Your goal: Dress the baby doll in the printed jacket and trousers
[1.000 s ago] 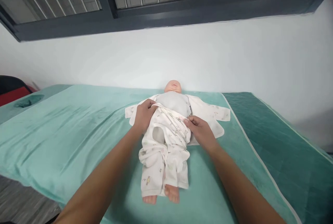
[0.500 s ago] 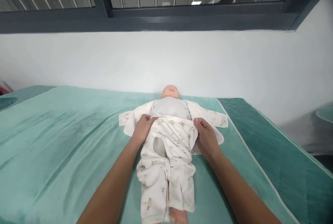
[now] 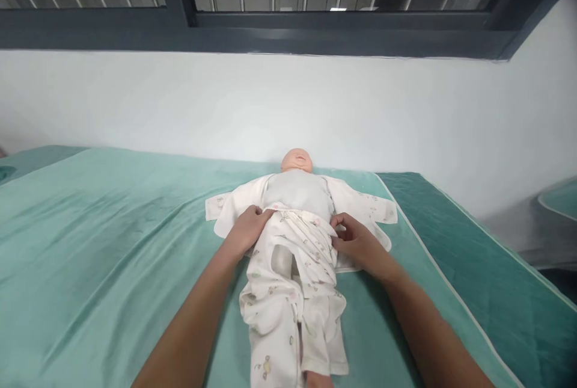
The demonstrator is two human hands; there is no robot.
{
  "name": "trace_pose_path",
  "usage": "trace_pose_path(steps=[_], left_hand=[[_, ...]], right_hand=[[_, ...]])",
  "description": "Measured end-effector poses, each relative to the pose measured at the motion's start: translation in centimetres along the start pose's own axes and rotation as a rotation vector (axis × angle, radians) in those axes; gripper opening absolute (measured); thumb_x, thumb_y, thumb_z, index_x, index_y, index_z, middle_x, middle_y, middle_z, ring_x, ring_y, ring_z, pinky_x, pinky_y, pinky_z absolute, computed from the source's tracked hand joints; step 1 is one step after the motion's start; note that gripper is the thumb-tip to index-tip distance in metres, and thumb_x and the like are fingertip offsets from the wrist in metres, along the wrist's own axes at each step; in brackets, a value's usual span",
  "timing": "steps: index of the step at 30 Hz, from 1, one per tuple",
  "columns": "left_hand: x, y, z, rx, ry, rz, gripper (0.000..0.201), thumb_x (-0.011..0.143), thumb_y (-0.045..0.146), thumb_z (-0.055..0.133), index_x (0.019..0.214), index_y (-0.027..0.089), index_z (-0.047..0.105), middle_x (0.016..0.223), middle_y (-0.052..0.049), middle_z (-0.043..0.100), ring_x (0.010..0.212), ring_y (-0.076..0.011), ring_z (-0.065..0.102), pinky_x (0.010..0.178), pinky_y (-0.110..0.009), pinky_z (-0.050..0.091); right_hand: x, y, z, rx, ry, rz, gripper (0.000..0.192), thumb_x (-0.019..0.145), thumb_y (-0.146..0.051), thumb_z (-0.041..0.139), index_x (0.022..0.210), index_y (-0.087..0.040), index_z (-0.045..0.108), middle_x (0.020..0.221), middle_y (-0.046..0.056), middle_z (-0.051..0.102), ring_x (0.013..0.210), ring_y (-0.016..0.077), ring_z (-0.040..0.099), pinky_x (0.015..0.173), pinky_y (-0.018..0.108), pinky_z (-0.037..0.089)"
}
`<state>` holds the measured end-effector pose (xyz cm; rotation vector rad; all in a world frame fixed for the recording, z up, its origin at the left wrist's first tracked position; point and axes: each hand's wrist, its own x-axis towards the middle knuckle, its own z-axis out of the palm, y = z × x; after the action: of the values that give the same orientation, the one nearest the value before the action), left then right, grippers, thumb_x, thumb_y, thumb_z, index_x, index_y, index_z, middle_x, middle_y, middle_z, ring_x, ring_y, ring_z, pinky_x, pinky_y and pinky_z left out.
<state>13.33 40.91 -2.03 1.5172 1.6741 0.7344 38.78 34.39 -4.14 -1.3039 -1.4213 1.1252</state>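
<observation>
A baby doll (image 3: pixel 296 161) lies on its back on a teal padded table (image 3: pixel 112 237), head toward the wall. Its grey cloth torso (image 3: pixel 297 192) is bare, and an open white printed jacket (image 3: pixel 360 204) is spread flat under it. White printed trousers (image 3: pixel 293 292) cover its legs up to the waist. My left hand (image 3: pixel 246 228) grips the waistband at the doll's left-side hip in view. At the opposite hip my right hand (image 3: pixel 358 242) pinches the waistband's other side.
A white wall (image 3: pixel 288 105) rises just behind the doll's head, with a dark-framed barred window (image 3: pixel 288 21) above. A darker green mat (image 3: pixel 473 267) adjoins the table on the right. Another teal surface (image 3: pixel 559 198) shows at the far right edge.
Both hands stayed on the trousers' waistband, which now sits gathered at the doll's waist. The view shifted downward over the second, so the doll's feet have left the frame.
</observation>
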Motion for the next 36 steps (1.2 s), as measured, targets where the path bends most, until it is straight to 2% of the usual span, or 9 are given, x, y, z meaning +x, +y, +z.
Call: trace_pose_path(steps=[4,7,11,15,20,23,27,32,36], left_hand=[[0.2,-0.1,0.3,-0.054,0.047,0.076,0.052,0.079,0.056,0.057,0.118,0.021,0.058,0.107,-0.012,0.07,0.1,-0.0298,0.065,0.081,-0.036,0.046],[0.1,-0.1,0.6,-0.141,0.012,0.102,0.055,0.082,0.05,0.056,0.128,0.022,0.055,0.121,-0.013,0.066,0.112,-0.0289,0.062,0.091,-0.037,0.045],[-0.3,0.1,0.8,-0.27,-0.043,0.051,0.053,0.08,0.053,0.058,0.12,0.019,0.061,0.127,-0.014,0.065,0.114,-0.0287,0.062,0.09,-0.035,0.047],[-0.8,0.2,0.8,-0.339,-0.165,-0.029,0.054,0.079,0.061,0.056,0.108,0.016,0.064,0.11,-0.014,0.072,0.098,-0.0272,0.068,0.078,-0.033,0.052],[-1.2,0.4,1.2,-0.462,-0.29,-0.075,0.054,0.079,0.06,0.056,0.107,0.015,0.065,0.098,-0.012,0.074,0.087,-0.0259,0.069,0.072,-0.033,0.053],[-1.3,0.5,1.5,-0.579,-0.368,-0.02,0.048,0.081,0.055,0.055,0.108,0.017,0.066,0.094,-0.009,0.075,0.083,-0.0243,0.069,0.073,-0.034,0.053],[-1.3,0.8,1.9,-0.66,-0.404,0.027,0.043,0.082,0.05,0.055,0.107,0.017,0.068,0.084,-0.007,0.075,0.079,-0.0238,0.069,0.075,-0.035,0.054],[-1.5,1.3,1.9,-0.562,-0.356,-0.02,0.048,0.084,0.057,0.049,0.101,0.018,0.07,0.076,-0.007,0.073,0.081,-0.0261,0.069,0.075,-0.038,0.054],[-1.7,1.5,2.0,-0.605,-0.386,-0.065,0.047,0.083,0.059,0.046,0.096,0.021,0.07,0.075,-0.007,0.073,0.082,-0.0278,0.069,0.077,-0.04,0.055]], right_hand=[[0.4,0.3,1.9,-0.159,0.445,-0.007,0.016,0.073,-0.023,0.054,0.089,-0.023,0.052,0.056,-0.008,0.043,0.048,0.0107,0.038,0.046,0.023,0.03],[0.6,0.4,2.4,-0.201,0.553,-0.068,0.021,0.075,-0.026,0.053,0.096,-0.022,0.053,0.061,-0.005,0.051,0.053,0.0142,0.048,0.053,0.026,0.038],[1.2,1.0,1.8,-0.198,0.446,-0.008,0.02,0.077,-0.033,0.055,0.093,-0.022,0.056,0.08,0.003,0.066,0.073,0.0205,0.061,0.065,0.033,0.047],[2.0,1.8,1.2,-0.015,0.301,0.104,0.027,0.074,-0.029,0.056,0.1,-0.023,0.054,0.082,0.002,0.069,0.066,0.0186,0.06,0.058,0.031,0.047],[2.3,1.8,1.4,0.111,0.17,0.039,0.032,0.071,-0.023,0.054,0.103,-0.023,0.056,0.085,0.003,0.07,0.068,0.0193,0.063,0.056,0.03,0.049],[2.1,1.4,1.6,0.211,0.139,0.022,0.034,0.068,-0.021,0.055,0.102,-0.024,0.058,0.091,0.003,0.07,0.075,0.0202,0.065,0.058,0.03,0.05],[2.2,1.3,1.7,0.34,0.113,0.017,0.038,0.064,-0.018,0.058,0.102,-0.024,0.06,0.09,0.003,0.07,0.077,0.0209,0.065,0.057,0.029,0.049],[2.6,1.5,1.5,0.341,0.12,0.028,0.046,0.062,-0.017,0.056,0.107,-0.023,0.062,0.085,0.003,0.07,0.079,0.023,0.066,0.058,0.031,0.05],[2.7,1.6,1.4,0.376,0.111,0.031,0.048,0.061,-0.017,0.056,0.108,-0.023,0.063,0.086,0.004,0.071,0.081,0.0234,0.067,0.061,0.032,0.052]])
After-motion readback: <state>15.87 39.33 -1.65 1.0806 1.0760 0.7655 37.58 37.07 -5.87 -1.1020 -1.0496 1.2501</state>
